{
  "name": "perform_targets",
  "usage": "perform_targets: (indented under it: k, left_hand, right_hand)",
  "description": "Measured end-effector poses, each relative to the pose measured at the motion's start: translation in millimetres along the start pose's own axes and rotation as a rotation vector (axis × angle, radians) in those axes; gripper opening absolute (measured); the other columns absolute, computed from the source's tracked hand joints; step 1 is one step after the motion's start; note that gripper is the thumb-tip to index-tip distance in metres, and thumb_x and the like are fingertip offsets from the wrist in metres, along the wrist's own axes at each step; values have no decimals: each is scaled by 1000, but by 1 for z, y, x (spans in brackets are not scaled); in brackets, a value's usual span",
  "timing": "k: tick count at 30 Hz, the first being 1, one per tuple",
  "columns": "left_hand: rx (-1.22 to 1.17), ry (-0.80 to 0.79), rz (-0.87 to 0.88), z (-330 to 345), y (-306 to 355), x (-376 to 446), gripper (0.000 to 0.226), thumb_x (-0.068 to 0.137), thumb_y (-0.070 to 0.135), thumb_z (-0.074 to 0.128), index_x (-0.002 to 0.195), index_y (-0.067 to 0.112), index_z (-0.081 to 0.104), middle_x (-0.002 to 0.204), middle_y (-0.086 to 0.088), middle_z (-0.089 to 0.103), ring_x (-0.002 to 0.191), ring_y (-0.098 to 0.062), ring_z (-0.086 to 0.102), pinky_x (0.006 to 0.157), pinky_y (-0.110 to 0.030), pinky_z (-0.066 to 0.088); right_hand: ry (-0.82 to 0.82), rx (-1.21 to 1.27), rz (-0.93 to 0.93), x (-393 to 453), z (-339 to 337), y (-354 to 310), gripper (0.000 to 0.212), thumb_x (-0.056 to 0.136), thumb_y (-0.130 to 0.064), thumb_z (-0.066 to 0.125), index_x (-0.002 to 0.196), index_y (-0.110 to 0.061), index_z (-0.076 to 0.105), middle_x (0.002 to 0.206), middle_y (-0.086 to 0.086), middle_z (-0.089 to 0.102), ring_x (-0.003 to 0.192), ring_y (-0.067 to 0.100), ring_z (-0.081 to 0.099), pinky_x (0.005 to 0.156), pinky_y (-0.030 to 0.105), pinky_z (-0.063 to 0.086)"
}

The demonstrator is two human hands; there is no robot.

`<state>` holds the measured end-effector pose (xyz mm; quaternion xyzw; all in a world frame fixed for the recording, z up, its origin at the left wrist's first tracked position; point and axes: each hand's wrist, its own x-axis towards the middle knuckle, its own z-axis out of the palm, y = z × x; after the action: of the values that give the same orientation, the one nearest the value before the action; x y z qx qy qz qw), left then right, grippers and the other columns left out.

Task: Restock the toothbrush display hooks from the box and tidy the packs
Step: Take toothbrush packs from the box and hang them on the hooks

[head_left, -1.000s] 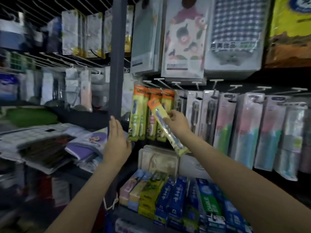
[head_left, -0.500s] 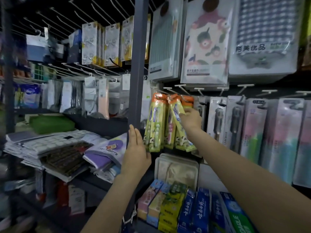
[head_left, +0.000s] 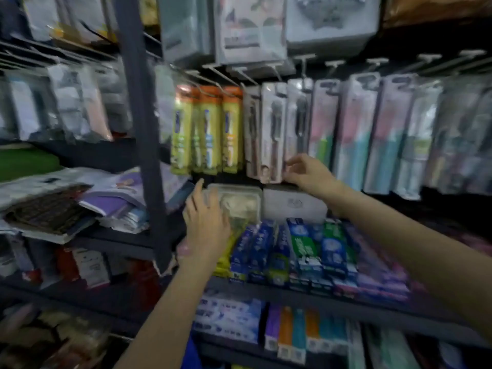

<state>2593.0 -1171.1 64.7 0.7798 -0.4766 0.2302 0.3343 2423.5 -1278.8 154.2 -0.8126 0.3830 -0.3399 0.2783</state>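
Right hand [head_left: 306, 171] sits at the bottom edge of the white-carded toothbrush packs [head_left: 271, 134], fingers curled with the tips pinching or nudging the lower corner of one pack; the blur keeps me from telling whether it truly grips it or only touches it. Those packs hang in a close row just right of the orange-topped toothbrush packs [head_left: 207, 129], which hang straight and side by side on their hooks [head_left: 226, 75], bottoms roughly level. Nothing loose is in either hand, so the orange row looks stocked and settled.

Left hand [head_left: 205, 217] floats below the orange-topped packs, palm toward the shelf, fingers spread and loosely open, holding nothing. It is just in front of a clear plastic container [head_left: 239, 203] standing beneath them.

Further right of the orange-topped packs hang pink-and-teal packs [head_left: 354, 134], then paler ones, all on hooks and fairly even. Below sit rows of toothpaste boxes [head_left: 300, 246] on the shelf.

As I judge it, the hanging here is done for now and the work in hand is squaring up the white-carded row. No supply box shows, so how much stock remains I cannot say.
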Motion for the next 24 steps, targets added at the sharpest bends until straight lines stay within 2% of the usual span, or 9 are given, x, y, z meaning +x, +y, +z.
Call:
perform_targets:
  k: [2, 3, 6, 8, 11, 13, 16, 20, 24]
  left_hand:
    - [-69, -31, 150, 38, 37, -50, 49, 73, 5, 71, 119, 0, 55, 133, -26, 44, 113, -46, 49, 86, -52, 45]
    - [-141, -63, 197, 54, 57, -74, 47, 71, 2, 72, 115, 1, 56, 129, -26, 47, 110, -47, 50, 84, -53, 46]
    - [-228, -204, 362, 91, 121, -150, 45, 71, 6, 66, 115, 4, 57, 131, -22, 47, 125, -41, 34, 90, -57, 41]
    - [-243, -220, 423, 109, 156, -185, 45, 71, 10, 61, 114, 4, 56, 132, -21, 47, 132, -38, 22, 94, -60, 37]
    - [-229, -195, 399, 127, 190, -196, 46, 76, 17, 45, 120, 4, 49, 140, -22, 40, 136, -35, 21, 104, -59, 25]
    - [-164, -182, 359, 138, 198, -185, 49, 77, 12, 50, 125, 3, 45, 145, -24, 32, 138, -39, 20, 107, -58, 19]
    - [-86, -164, 281, 141, 196, -164, 54, 76, 8, 59, 127, 9, 42, 146, -25, 28, 136, -43, 23, 108, -59, 16]
    - [-6, -153, 262, 140, 180, -166, 58, 76, 10, 61, 130, 13, 39, 145, -25, 31, 132, -43, 29, 107, -60, 20]
    - [-6, -118, 245, 131, 166, -188, 54, 79, 11, 57, 130, 10, 40, 144, -23, 33, 130, -40, 32, 106, -57, 24]
  right_hand:
    - [-13, -152, -1, -44, -35, 49, 33, 90, -13, 58, 121, -7, 49, 106, 6, 54, 95, 21, 54, 78, 27, 41]
    - [-10, -198, 20, -68, -53, 76, 32, 89, -10, 59, 119, -5, 50, 103, 7, 56, 93, 21, 55, 77, 24, 41]
    - [-32, -303, 177, -149, -103, 161, 28, 86, -1, 58, 113, 0, 55, 93, 8, 59, 84, 16, 53, 65, 8, 36]
    - [-126, -365, 336, -202, -128, 218, 26, 85, 1, 57, 111, -3, 58, 88, 6, 61, 83, 14, 53, 64, 5, 35]
    - [-229, -284, 601, -273, -145, 295, 24, 84, 6, 54, 103, -7, 55, 91, 21, 68, 75, 21, 58, 70, 21, 44]
    - [-183, -247, 700, -300, -151, 334, 23, 84, 5, 57, 104, -7, 54, 97, 24, 68, 76, 23, 62, 73, 29, 47]
    - [-171, -240, 654, -302, -152, 362, 25, 86, -4, 61, 109, -7, 54, 95, 14, 68, 96, 31, 63, 85, 36, 45]
    - [-280, -196, 436, -271, -129, 338, 24, 87, -5, 60, 110, -8, 56, 90, 6, 63, 93, 25, 63, 73, 18, 43]
    - [-397, -105, 227, -240, -83, 301, 26, 91, -10, 57, 116, -7, 55, 100, 11, 64, 94, 23, 61, 84, 29, 47]
